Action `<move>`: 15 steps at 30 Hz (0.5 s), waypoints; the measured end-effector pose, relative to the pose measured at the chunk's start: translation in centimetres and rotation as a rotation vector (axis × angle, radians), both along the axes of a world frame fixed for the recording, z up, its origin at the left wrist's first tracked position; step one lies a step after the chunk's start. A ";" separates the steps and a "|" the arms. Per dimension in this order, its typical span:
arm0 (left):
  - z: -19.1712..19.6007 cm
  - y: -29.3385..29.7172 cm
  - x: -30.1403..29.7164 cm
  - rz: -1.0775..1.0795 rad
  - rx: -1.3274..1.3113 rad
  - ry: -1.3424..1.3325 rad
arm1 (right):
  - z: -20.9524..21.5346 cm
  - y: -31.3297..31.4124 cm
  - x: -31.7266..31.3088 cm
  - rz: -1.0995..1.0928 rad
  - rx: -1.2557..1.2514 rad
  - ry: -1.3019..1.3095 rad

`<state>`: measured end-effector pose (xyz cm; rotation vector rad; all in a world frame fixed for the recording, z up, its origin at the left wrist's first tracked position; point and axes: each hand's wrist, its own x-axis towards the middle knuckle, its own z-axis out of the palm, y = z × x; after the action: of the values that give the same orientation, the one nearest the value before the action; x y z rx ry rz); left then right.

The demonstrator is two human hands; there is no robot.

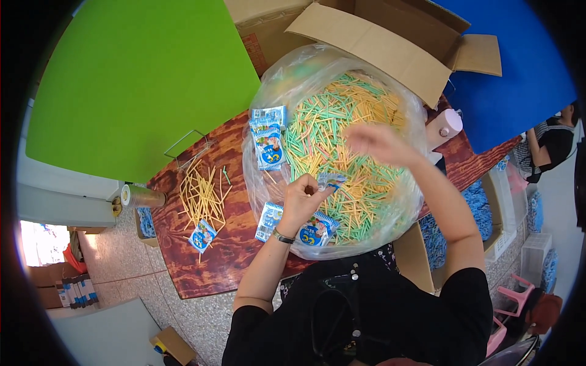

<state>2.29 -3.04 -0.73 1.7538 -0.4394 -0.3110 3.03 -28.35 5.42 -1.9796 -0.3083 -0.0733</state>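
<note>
Blue-white sachet (333,179): likely light, slick, soft; I'd pinch its edge. Left hand (301,201) pinches it; right hand (379,144) blurs over sticks (314,128), grip I can't tell.

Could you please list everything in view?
Table: one, reddish brown, centre
Bag: one, clear, on table
Sticks: many, yellow and green, in bag
Loose sticks: many, mostly yellow, table's left
Packets: several, blue and white, bag's left, near loose sticks
Held packet: one, bluish, above bag
Open carton: one, brown, behind bag
Panels: two, green upper left, blue upper right
Bottle: one, pink, bag's right
Packs: many, blue, in boxes at right
Stools: count unclear, pink, lower right
Co-worker: one, black top, far right
Left hand: one, bare, holding packet
Right hand: one, bare, above sticks
</note>
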 end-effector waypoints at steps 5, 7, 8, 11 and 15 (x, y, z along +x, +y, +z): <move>0.5 -1.1 -0.7 -0.053 0.015 0.001 | -4.9 -8.2 9.0 -0.328 -0.666 0.030; 0.4 -0.7 -0.7 -0.058 -0.001 0.005 | -5.5 -8.0 10.6 -0.369 -0.918 0.416; 0.1 -0.2 -0.8 -0.050 0.014 0.003 | -5.8 -7.8 10.7 -0.363 -0.921 0.412; -0.3 0.9 -0.8 -0.047 0.053 0.055 | -6.0 -7.5 10.6 -0.395 -1.001 0.355; -0.9 1.1 -0.7 -0.051 0.029 0.032 | -3.6 -5.3 11.1 -0.365 -0.934 0.565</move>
<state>1.58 -1.90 -1.65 1.7660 -0.4594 -0.3826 14.17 -33.64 1.84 -2.8353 0.4841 0.4713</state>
